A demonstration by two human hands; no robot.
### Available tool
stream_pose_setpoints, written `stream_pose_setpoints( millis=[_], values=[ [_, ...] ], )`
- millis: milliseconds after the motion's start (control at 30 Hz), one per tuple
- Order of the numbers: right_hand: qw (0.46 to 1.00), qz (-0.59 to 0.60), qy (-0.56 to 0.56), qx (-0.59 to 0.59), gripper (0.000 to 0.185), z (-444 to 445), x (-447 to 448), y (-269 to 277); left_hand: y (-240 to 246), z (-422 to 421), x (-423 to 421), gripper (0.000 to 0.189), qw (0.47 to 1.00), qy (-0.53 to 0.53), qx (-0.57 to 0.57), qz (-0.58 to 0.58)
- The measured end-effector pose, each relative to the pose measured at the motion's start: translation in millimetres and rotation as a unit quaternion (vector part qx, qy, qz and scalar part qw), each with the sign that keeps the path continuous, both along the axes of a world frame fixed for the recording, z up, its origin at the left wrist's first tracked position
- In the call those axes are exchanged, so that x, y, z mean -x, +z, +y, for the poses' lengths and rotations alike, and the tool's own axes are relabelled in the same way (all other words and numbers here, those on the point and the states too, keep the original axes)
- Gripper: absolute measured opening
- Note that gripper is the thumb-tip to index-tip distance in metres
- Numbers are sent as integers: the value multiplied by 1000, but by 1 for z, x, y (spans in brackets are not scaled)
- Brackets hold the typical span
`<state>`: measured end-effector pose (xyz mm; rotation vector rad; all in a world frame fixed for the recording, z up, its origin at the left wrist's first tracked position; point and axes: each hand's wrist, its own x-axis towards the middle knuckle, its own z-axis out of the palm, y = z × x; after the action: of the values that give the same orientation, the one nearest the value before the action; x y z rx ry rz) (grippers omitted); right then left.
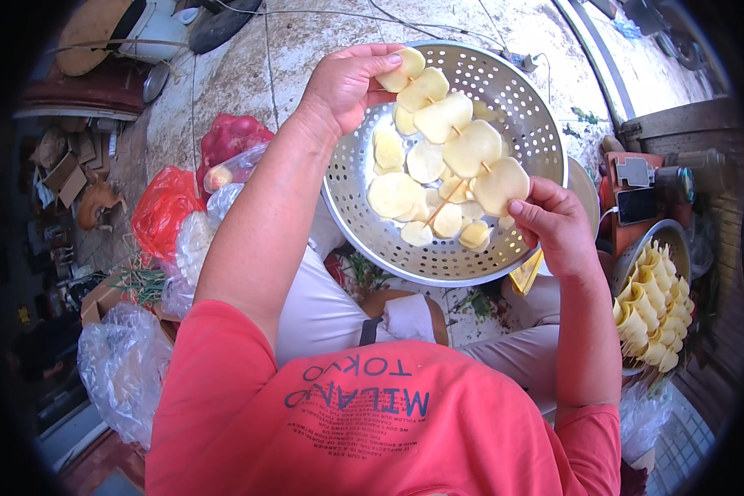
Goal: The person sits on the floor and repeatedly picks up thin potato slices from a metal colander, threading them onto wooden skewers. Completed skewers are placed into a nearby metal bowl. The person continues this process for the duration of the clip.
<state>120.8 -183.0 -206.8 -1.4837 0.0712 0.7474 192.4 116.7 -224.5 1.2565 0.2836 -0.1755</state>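
Both of my hands hold a wooden skewer threaded with several thin pale potato slices [472,149], stretched diagonally above a perforated metal colander [372,240]. My left hand [353,84] pinches the slice at the upper end, thumb on top. At the lower end, my right hand [552,220] grips the edge of the last slice between thumb and fingers. Short lengths of stick show between the slices. Below, loose potato slices [395,193] lie in the colander, some overlapping. A thin stick [444,203] also lies among them, its upper end hidden under the held slices.
At the right, a metal bowl [681,239] holds many skewered slices [654,304]. A phone [638,206] on a cable lies near it. Left are a red plastic bag [166,211], clear plastic bags [124,366] and green onions [141,279]. A cat or small dog [98,201] rests farther left.
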Motion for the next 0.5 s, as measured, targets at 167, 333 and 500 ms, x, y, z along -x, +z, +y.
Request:
stream_pose_setpoints(
  millis=[167,333,500],
  values=[
    [1000,-17,8,23,12,0,1,-1,-3,-4,1,28,1000,7,11,-2],
    [1000,-18,4,0,12,3,3,0,-10,-3,0,25,997,34,66,13],
    [1000,-15,-2,1,13,6,5,-4,-17,-3,0,24,992,63,98,48]
  ],
)
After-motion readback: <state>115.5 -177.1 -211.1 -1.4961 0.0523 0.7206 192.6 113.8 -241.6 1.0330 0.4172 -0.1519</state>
